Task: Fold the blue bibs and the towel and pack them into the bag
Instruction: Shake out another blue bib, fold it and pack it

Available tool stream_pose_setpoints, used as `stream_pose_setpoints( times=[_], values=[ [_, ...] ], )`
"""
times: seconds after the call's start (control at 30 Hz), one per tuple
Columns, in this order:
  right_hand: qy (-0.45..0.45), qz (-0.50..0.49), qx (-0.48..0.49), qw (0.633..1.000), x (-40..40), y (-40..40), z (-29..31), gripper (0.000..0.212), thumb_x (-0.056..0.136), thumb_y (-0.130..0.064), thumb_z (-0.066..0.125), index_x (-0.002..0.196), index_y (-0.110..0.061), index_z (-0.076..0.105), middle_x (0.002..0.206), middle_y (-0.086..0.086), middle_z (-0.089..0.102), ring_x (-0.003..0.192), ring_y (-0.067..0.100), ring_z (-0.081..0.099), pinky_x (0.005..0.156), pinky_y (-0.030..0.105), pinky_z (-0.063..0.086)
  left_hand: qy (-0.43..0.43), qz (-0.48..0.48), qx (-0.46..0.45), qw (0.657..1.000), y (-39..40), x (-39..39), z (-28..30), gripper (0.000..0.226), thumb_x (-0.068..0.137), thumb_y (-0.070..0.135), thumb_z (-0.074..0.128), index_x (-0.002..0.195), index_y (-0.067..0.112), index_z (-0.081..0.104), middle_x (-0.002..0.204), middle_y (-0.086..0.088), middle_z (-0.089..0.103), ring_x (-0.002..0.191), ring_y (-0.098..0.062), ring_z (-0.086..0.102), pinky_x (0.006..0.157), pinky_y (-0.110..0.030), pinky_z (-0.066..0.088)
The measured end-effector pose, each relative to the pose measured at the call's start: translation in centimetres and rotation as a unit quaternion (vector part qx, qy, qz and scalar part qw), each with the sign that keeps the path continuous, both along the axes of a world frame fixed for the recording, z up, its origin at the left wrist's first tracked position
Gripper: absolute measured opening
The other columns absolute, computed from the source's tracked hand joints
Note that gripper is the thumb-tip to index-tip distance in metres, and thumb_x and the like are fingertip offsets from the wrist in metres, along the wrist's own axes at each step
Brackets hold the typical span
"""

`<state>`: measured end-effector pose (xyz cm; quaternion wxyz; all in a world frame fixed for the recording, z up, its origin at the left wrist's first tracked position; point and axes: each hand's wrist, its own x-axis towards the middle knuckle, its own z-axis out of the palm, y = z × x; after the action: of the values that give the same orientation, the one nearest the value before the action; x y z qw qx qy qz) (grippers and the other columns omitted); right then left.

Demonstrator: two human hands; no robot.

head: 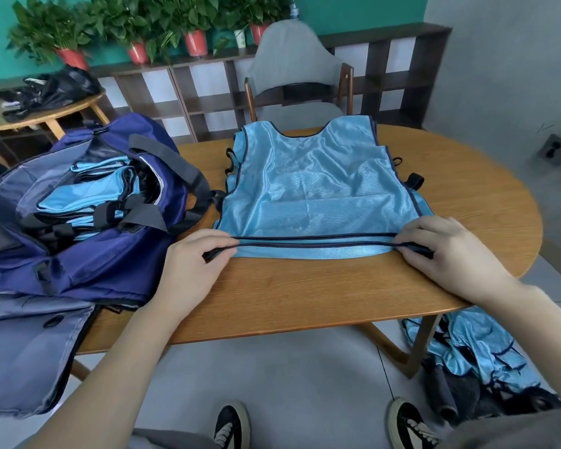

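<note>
Blue bib (318,186), flat on wooden table (305,286), neckline far: left hand (195,260) and right hand (450,254) pinch opposite near-hem corners, hem running crosswise between.

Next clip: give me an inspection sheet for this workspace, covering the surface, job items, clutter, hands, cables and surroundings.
Surface: oval wooden table, bare wood at the near edge.
Job's things: blue bib laid flat on the table; navy bag open at the table's left, folded bibs inside; pile of unfolded bibs on the floor at right. Towel: cannot tell.
Clutter: nothing seen on the table.
Hands: left hand and right hand each pinch a corner of the bib's near hem.
Cables: nothing seen.
Surroundings: grey chair behind the table, shelf unit, potted plants, side table with dark items.
</note>
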<state>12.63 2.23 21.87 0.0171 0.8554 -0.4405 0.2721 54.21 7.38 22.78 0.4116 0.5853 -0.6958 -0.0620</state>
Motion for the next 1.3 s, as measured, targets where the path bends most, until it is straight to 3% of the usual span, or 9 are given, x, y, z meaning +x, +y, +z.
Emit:
stream_pose_setpoints(
  times=[0.17, 0.43, 0.53, 0.7, 0.83, 0.93, 1.03, 1.13, 1.3],
  values=[
    [-0.042, -0.010, 0.014, 0.999, 0.4, 0.1, 0.1, 0.025, 0.093, -0.039, 0.064, 0.101, -0.019, 0.076, 0.102, -0.007, 0.065, 0.089, 0.017, 0.065, 0.084, 0.039, 0.052, -0.012, -0.002, -0.005, 1.000, -0.1, -0.2, -0.3, 0.018, 0.084, 0.011, 0.080, 0.101, 0.016, 0.081, 0.107, 0.009, 0.072, 0.101, 0.008, 0.063, 0.096, -0.006, 0.043],
    [-0.028, 0.051, 0.031, 0.998, 0.1, 0.1, 0.1, 0.024, 0.096, -0.033, 0.063, 0.110, -0.020, 0.077, 0.111, -0.008, 0.067, 0.102, 0.013, 0.064, 0.090, 0.040, 0.053, -0.053, -0.019, 0.005, 0.998, -0.2, -0.1, -0.4, 0.019, 0.080, 0.011, 0.083, 0.098, 0.018, 0.082, 0.097, 0.014, 0.072, 0.097, -0.004, 0.062, 0.097, -0.016, 0.045],
    [-0.073, 0.035, -0.008, 0.997, 0.1, 0.4, 0.2, 0.017, 0.089, -0.028, 0.072, 0.100, -0.018, 0.080, 0.102, -0.007, 0.068, 0.096, 0.013, 0.063, 0.090, 0.038, 0.052, -0.031, -0.022, 0.015, 0.999, -0.1, -0.2, -0.1, 0.018, 0.079, 0.016, 0.085, 0.095, 0.022, 0.082, 0.099, 0.019, 0.071, 0.100, -0.004, 0.064, 0.097, -0.021, 0.047],
    [-0.122, 0.003, -0.015, 0.992, 0.3, 0.6, 0.0, 0.015, 0.083, -0.025, 0.081, 0.095, -0.016, 0.080, 0.100, -0.007, 0.067, 0.091, 0.013, 0.065, 0.085, 0.038, 0.055, 0.035, -0.024, 0.022, 0.999, 0.3, -1.0, 0.4, 0.018, 0.078, 0.018, 0.085, 0.095, 0.021, 0.082, 0.102, 0.013, 0.073, 0.099, -0.003, 0.067, 0.087, -0.009, 0.048],
    [-0.095, -0.035, 0.011, 0.995, 0.2, 0.3, -0.3, 0.029, 0.083, -0.039, 0.075, 0.087, -0.011, 0.081, 0.099, -0.006, 0.067, 0.080, 0.007, 0.061, 0.077, 0.018, 0.050, 0.022, -0.011, 0.001, 1.000, 0.4, -0.6, 0.9, 0.015, 0.080, 0.013, 0.084, 0.094, 0.018, 0.082, 0.101, 0.011, 0.072, 0.098, -0.001, 0.066, 0.089, -0.009, 0.047],
    [-0.113, -0.056, 0.016, 0.992, 0.2, 0.2, -0.3, 0.028, 0.082, -0.036, 0.075, 0.086, -0.009, 0.081, 0.099, -0.005, 0.067, 0.081, 0.005, 0.059, 0.077, 0.005, 0.043, 0.015, 0.001, -0.004, 1.000, 0.4, -0.1, 1.1, 0.015, 0.081, 0.010, 0.082, 0.094, 0.018, 0.082, 0.103, 0.012, 0.072, 0.100, 0.000, 0.065, 0.094, -0.013, 0.047],
    [-0.137, -0.063, 0.018, 0.988, 0.2, 0.1, -0.2, 0.028, 0.087, -0.033, 0.070, 0.091, -0.007, 0.080, 0.102, -0.006, 0.063, 0.086, 0.004, 0.059, 0.082, 0.007, 0.043, 0.001, 0.006, -0.004, 1.000, 0.4, 0.0, 0.8, 0.018, 0.082, 0.010, 0.082, 0.094, 0.022, 0.081, 0.104, 0.010, 0.072, 0.100, -0.005, 0.067, 0.097, -0.021, 0.050],
    [-0.127, -0.059, 0.012, 0.990, 0.2, 0.1, -0.2, 0.032, 0.095, -0.030, 0.058, 0.102, -0.005, 0.077, 0.112, -0.001, 0.061, 0.094, 0.014, 0.063, 0.091, 0.021, 0.045, -0.013, 0.013, -0.005, 1.000, 0.4, 0.0, 0.5, 0.016, 0.083, 0.011, 0.082, 0.096, 0.021, 0.081, 0.105, 0.010, 0.072, 0.102, -0.010, 0.067, 0.098, -0.035, 0.053],
    [-0.137, -0.091, -0.004, 0.986, 0.1, 0.6, -0.1, 0.030, 0.093, -0.034, 0.062, 0.098, -0.010, 0.079, 0.109, -0.003, 0.063, 0.086, 0.010, 0.061, 0.081, 0.026, 0.048, -0.029, 0.025, -0.023, 0.999, 0.2, 0.5, 0.8, 0.014, 0.085, 0.013, 0.080, 0.097, 0.018, 0.082, 0.106, 0.008, 0.073, 0.103, -0.014, 0.068, 0.097, -0.043, 0.054]
  ],
)
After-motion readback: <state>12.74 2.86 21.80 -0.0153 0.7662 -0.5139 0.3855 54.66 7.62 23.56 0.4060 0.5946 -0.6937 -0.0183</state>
